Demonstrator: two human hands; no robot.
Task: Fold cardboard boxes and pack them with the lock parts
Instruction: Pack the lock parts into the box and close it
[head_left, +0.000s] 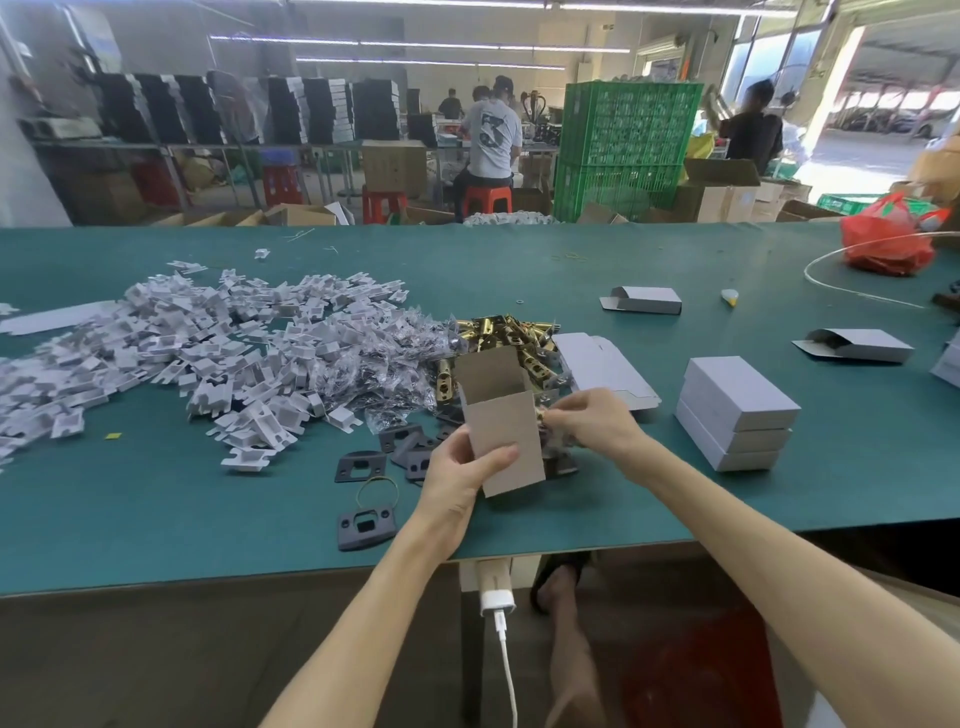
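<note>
Your left hand (457, 478) grips the open cardboard box (504, 441) above the green table's (675, 499) near edge, thumb across its front panel, top flap standing up. Your right hand (597, 421) is at the box's right side with its fingers curled and the tips drawn together; whether they pinch the box edge or a small part is hidden.

Behind the box lies a heap of brass latch bolts (498, 332), with clear-bagged parts (374, 364) and a wide pile of white cardboard inserts (208, 338) to the left. Dark strike plates (363, 525) lie near your left wrist. To the right, a stack of three closed boxes (735, 415) stands beside flat box blanks (602, 364).
</note>
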